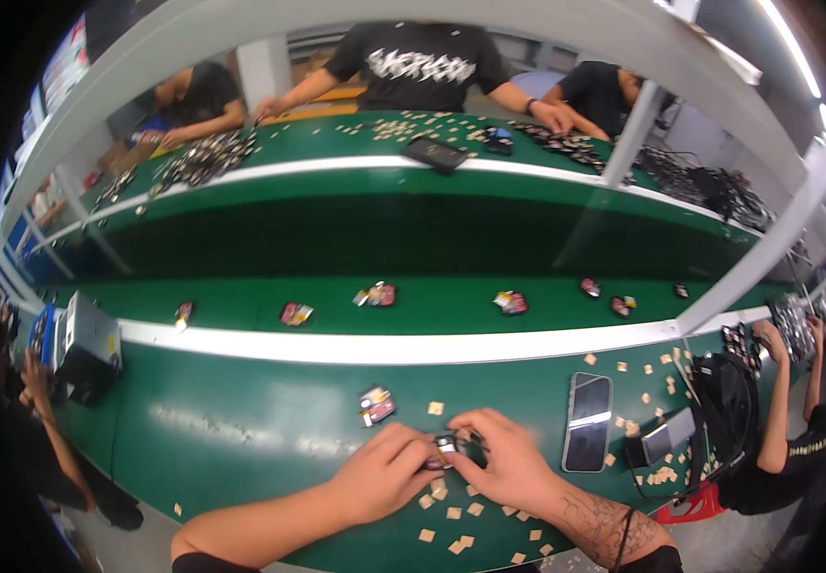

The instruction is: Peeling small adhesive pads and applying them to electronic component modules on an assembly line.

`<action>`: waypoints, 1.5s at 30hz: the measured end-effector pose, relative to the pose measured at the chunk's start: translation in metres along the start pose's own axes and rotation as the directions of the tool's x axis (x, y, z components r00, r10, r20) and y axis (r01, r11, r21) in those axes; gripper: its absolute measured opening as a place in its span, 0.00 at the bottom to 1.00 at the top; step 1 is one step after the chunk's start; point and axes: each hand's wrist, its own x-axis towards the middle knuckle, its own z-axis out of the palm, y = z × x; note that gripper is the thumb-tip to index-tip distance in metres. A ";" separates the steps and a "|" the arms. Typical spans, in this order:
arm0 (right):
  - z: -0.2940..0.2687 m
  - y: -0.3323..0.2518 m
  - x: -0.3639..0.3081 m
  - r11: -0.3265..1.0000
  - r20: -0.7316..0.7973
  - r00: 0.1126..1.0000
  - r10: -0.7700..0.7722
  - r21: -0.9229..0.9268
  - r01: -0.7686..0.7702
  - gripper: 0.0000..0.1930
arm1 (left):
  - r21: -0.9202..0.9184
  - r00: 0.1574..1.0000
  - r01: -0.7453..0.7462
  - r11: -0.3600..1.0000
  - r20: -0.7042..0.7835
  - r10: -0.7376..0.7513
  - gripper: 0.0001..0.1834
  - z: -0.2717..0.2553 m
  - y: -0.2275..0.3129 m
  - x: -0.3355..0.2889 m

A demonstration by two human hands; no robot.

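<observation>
Between my two hands, low over the green table (241,430), is a small dark-and-pink part with a pale top (445,447). My left hand (386,470) grips its left side with the fingers bent together. From the right, my right hand (501,460) pinches it between thumb and curled fingers. My fingers cover much of the part, so its exact kind cannot be made out. Just beyond my left hand lies a similar pink, black and white piece (376,406). A small beige square chip (436,408) rests beyond the held part, and several more are scattered below my hands.
A phone (589,422) lies right of my hands, with a grey box (668,435) and a black bag (724,396) farther right. Past a white rail (394,349), similar pieces sit on a green belt (442,296). A grey machine (90,346) stands left. Other people work around.
</observation>
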 end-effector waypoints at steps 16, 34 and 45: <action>-0.036 0.016 0.001 0.993 -0.490 0.872 -0.012 0.100 0.069 0.15 | -0.004 0.941 0.338 0.941 0.003 -0.338 0.12 0.041 -0.074 0.208; -0.052 0.015 -0.009 0.753 -0.436 0.652 -0.621 -0.099 0.650 0.05 | 0.126 0.908 -0.202 0.971 0.396 0.137 0.41 0.232 -0.037 0.391; -0.041 0.023 -0.001 0.849 -0.485 0.752 -0.447 0.036 0.527 0.16 | 0.172 0.956 -0.167 0.971 0.268 0.117 0.35 0.107 -0.015 0.247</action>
